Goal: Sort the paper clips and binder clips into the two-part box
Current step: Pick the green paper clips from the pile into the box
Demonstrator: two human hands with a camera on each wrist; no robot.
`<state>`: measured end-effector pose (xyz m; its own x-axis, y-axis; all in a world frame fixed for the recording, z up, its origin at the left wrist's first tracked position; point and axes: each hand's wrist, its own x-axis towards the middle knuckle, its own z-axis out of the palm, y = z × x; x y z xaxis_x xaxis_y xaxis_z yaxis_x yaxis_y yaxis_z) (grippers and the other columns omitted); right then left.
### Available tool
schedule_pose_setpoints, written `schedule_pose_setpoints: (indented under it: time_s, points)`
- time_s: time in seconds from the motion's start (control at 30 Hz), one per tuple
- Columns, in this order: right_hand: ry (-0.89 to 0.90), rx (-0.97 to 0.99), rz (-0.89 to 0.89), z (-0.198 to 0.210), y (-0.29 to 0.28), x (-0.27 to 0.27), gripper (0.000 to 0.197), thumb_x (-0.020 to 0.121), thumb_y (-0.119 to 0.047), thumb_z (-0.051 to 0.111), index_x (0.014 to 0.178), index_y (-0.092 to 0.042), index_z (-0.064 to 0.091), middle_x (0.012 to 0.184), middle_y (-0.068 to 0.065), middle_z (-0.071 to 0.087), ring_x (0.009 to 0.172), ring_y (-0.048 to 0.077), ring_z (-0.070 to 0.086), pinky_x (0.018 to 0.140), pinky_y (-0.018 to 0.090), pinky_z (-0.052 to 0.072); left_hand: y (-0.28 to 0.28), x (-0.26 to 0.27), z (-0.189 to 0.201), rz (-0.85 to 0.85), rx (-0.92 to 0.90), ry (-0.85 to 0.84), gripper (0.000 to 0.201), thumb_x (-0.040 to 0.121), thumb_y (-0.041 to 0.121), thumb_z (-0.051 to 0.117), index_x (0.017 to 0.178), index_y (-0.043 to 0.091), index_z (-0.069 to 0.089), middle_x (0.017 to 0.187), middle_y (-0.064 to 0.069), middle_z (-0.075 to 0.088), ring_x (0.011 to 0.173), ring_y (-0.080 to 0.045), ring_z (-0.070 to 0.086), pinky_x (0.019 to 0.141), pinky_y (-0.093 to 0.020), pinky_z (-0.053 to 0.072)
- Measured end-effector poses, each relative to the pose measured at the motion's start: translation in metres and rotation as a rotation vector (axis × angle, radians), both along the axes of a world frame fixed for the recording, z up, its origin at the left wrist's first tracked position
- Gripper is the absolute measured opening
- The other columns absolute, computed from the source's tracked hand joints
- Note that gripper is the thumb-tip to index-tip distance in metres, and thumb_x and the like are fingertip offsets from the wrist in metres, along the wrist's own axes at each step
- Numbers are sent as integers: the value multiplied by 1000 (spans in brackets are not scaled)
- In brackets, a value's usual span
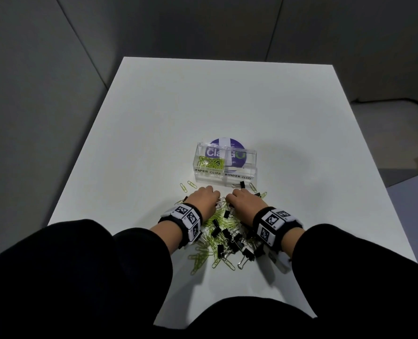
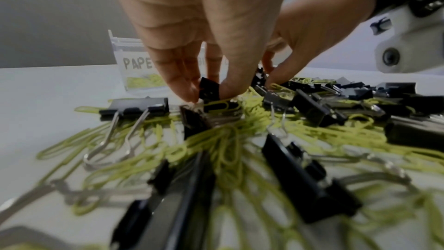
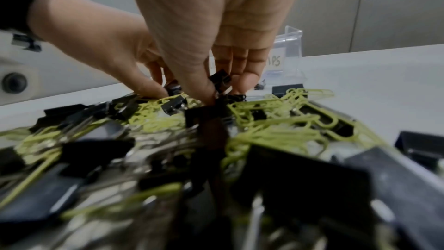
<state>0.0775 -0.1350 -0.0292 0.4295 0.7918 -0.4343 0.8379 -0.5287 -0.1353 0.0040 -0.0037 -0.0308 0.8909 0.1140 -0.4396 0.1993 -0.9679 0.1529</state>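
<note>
Fingers of the left hand (image 2: pixel 192 48) pinch a small black metal binder clip (image 2: pixel 208 90) in the mixed pile before the clear two-part box (image 1: pixel 225 165); the right hand (image 3: pixel 216 45) pinches another (image 3: pixel 220 80). Stiff, light, they look best held by the body

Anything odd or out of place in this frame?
Nothing damaged. The pile of green paper clips and black binder clips lies tangled on the table. The box holds paper clips in its left half only; the binder clip half looks empty. A few strays lie beside it.
</note>
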Motion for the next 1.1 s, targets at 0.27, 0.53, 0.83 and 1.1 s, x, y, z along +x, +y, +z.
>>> schedule_pose_setpoints:
  time_s: [0.27,0.53,0.83,1.1]
  points:
    - [32,160,-131,18,2,43,32,93,-7,47,125,-6,52,121,15,55,111,30,51,95,38,47,21,14,12,61,-164,-126,35,90,21,54,123,10,55,117,-11,54,106,-27,55,92,-36,49]
    - [92,218,-278,20,-8,68,36,96,-7,42,131,-6,47,128,16,51,116,31,50,97,35,41,68,17,27,117,-294,-108,35,89,24,56,123,14,55,122,-8,54,105,-21,55,87,-26,43]
    - [-36,99,-497,-1,-12,88,21,90,-5,50,110,0,55,114,19,54,106,34,53,87,40,47,55,27,15,55,-254,-139,39,92,22,51,129,10,50,124,-10,49,107,-24,53,90,-29,44]
    - [-230,57,-379,-2,-23,78,33,90,-15,51,123,-11,52,129,10,52,119,32,44,92,38,40,14,50,1,-150,-3,-208,34,94,5,41,127,0,47,124,-17,49,115,-31,46,88,-38,47]
